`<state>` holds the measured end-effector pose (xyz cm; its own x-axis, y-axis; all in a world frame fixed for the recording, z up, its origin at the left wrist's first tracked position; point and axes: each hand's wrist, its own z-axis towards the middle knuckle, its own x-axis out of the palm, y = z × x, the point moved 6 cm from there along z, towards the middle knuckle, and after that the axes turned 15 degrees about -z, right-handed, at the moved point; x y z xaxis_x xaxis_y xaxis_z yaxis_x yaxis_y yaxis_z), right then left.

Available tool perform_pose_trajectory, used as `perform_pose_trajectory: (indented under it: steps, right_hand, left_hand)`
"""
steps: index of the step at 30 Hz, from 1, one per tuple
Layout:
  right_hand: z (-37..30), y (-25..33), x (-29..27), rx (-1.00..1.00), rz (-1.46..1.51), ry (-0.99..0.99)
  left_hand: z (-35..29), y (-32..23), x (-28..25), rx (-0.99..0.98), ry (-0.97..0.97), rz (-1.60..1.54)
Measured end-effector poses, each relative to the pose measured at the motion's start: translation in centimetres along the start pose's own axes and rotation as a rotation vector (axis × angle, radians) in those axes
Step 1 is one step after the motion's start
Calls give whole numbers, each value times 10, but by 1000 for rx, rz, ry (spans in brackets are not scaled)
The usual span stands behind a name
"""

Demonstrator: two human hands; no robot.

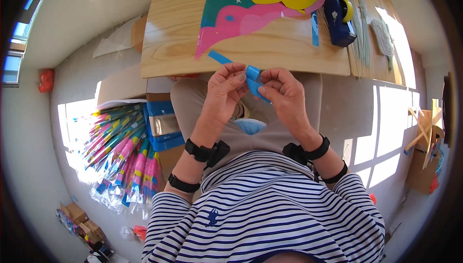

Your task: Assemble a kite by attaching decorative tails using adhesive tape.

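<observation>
My left hand [224, 90] and my right hand [287, 96] meet over my lap, just off the table's near edge. Between them is a glossy blue ribbon strip [252, 73], bent into a small loop. Both hands pinch it with thumb and fingers. One tail sticks out past my left fingers over the table edge; the lower part runs under my right thumb. Beyond my hands a plastic sheet [251, 19], pink and green with a yellow cartoon figure, lies on the wooden table [176, 46]. Another blue strip [315, 29] hangs beside its right side.
Right of the sheet stands a dark blue tape dispenser [340, 19]; thin pale rods [359, 39] and a clear plastic box [382, 36] lie beyond it. On my left, several colourful rolled packages [120, 149] in clear plastic fan out beside a blue-lined carton [164, 123].
</observation>
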<state>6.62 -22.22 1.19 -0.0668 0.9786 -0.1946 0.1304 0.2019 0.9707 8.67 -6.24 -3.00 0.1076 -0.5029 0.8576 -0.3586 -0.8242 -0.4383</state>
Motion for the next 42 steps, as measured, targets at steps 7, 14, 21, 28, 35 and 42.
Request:
perform_pose_trajectory:
  steps: [7, 14, 21, 28, 35, 42]
  right_hand:
    - [-2, 19, -3, -81, 31, 123]
    - [9, 34, -26, -89, -40, 65]
    - [20, -21, -67, -3, -210, -117]
    - [18, -42, -46, -336, -908, -181]
    - [5, 38, 63, -807, -701, -128]
    - [22, 4, 74, -598, -480, -20]
  left_hand:
    - [-16, -25, 46, 241, 203, 657]
    - [-23, -23, 24, -231, 225, 624]
    - [-35, -89, -33, -7, -23, 620]
    - [-37, -98, -41, 98, -100, 482]
    - [-24, -55, -6, 47, -82, 565]
    - [-34, -75, -12, 182, -85, 424]
